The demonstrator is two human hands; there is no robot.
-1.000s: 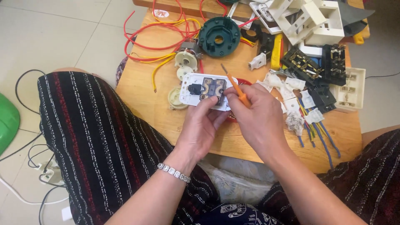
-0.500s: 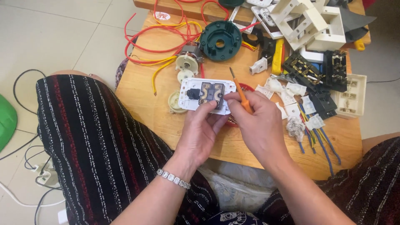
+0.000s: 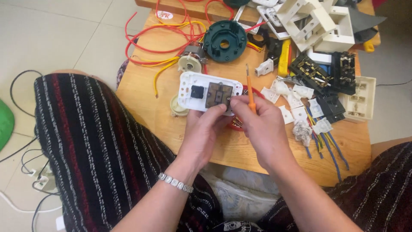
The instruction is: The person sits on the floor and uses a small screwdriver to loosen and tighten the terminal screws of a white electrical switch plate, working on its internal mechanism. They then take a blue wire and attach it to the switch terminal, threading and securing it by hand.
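A wooden table is carrying everything. Near its far edge a dark green round housing is lying. The left hand is pinching a white switch plate over the table's middle, held higher than before. The right hand is gripping an orange screwdriver, now standing upright. A small round white sticker is sitting at the far-left corner.

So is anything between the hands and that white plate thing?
Nothing visible is. The left hand already grips the white socket plate by its lower edge, and the right hand, holding an orange screwdriver, touches the plate's right end directly.
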